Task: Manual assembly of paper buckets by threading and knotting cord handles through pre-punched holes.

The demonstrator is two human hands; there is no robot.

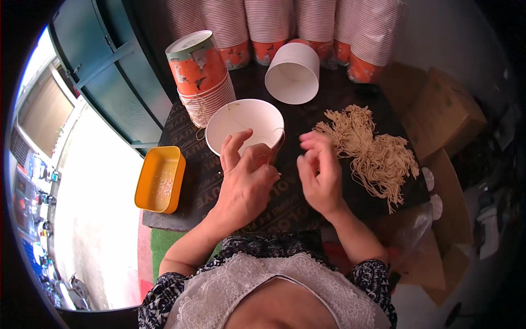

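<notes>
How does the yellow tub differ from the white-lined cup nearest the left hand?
Shape: the yellow tub is rectangular with rounded corners; the white-lined cup is round.
Inside colour: tub yellow, cup white.
Position: the left hand overlaps the cup in view; the tub stands apart, to the left.
Both are open, insides showing.

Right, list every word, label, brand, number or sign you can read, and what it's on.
Black tabletop: large brown capitals, repeated; wording withheld.
Stacked orange cup: any print too small to read.
Cardboard box: too dim to read.
Open cup by the left hand: none on its white inside.
</notes>
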